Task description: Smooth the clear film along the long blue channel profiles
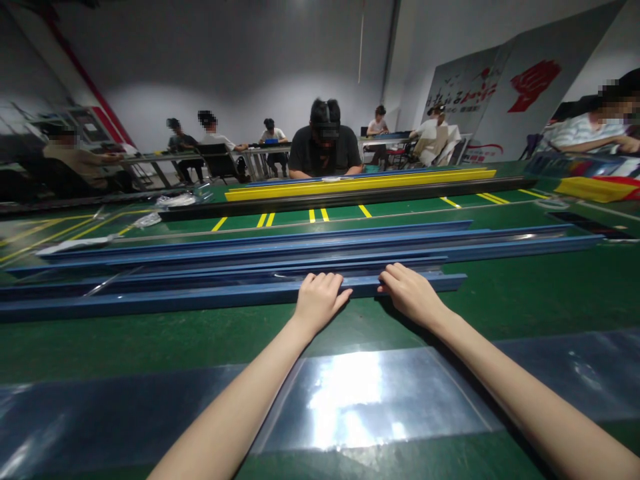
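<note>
"At twelve o'clock, right in front of you, your left hand and right hand rest side by side on the nearest blue rail, with a small gap between them."

"Your fingers drape over its top. Whether they hook the far edge, I cannot tell."

"Mind this, I think: the rail runs far out to your nine o'clock, and your hands sit near its right end. Lift from there and the long end could sag, swing, or knock the other blue rails lying just behind."

"The clear plastic sheet at six o'clock, under your forearms, looks slippery. An elbow could slide on it."

"You're at a green table marked with yellow lines. A yellow strip lies farther off at twelve o'clock, before a person in black. More people sit along the grey wall, and a red emblem hangs at two o'clock."
</note>
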Tool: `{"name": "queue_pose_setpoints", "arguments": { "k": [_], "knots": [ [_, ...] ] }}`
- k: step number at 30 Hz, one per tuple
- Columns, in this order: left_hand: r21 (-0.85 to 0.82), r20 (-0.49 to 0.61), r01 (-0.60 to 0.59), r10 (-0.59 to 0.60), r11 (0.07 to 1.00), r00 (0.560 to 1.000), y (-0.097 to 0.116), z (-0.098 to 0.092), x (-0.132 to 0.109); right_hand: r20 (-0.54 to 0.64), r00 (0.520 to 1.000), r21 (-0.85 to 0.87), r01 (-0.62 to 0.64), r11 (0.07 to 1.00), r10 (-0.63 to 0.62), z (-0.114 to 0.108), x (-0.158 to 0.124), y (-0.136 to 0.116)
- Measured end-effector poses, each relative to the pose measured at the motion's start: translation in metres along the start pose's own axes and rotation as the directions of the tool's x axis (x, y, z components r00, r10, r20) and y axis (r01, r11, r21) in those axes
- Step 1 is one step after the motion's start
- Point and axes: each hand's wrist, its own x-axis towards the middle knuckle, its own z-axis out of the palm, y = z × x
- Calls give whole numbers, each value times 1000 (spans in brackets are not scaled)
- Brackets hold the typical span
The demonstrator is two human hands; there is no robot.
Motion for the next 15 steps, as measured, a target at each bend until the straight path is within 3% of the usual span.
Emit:
{"name": "queue_pose_setpoints", "arguments": {
  "k": [10, 15],
  "knots": [
    [9, -23, -32, 32, 999, 999, 1, -2, 0, 57, 998, -61, -37, 997, 40, -10, -11, 18],
    [20, -26, -21, 22, 1000, 999, 0, -1, -1, 103, 987, -10, -121, 993, 121, -15, -21, 35]
  ]
}}
